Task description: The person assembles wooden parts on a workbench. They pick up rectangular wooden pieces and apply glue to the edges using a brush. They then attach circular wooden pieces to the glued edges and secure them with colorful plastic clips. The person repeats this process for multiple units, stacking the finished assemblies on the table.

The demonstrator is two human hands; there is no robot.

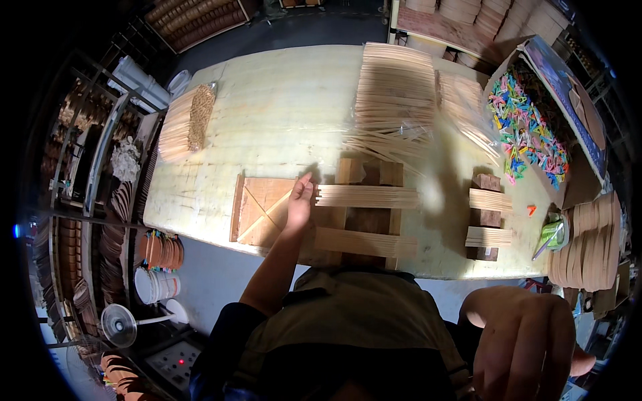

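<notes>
My left hand is over the table, beside the left ends of a row of thin wooden sticks. Its fingers look fairly straight, and nothing shows in them. Those sticks lie side by side across a wooden frame, with a second row of sticks nearer me. Under the left hand is a flat wooden board with crossed strips and a raised left edge. My right hand is raised close to the camera at the lower right, its back showing and fingers bent downward; the fingertips are out of sight.
Big stick bundles lie at the far side, another bundle at far left. A box of colourful clothespins stands at right. Two short stick rows rest on dark blocks. Curved wooden pieces stand at the right edge.
</notes>
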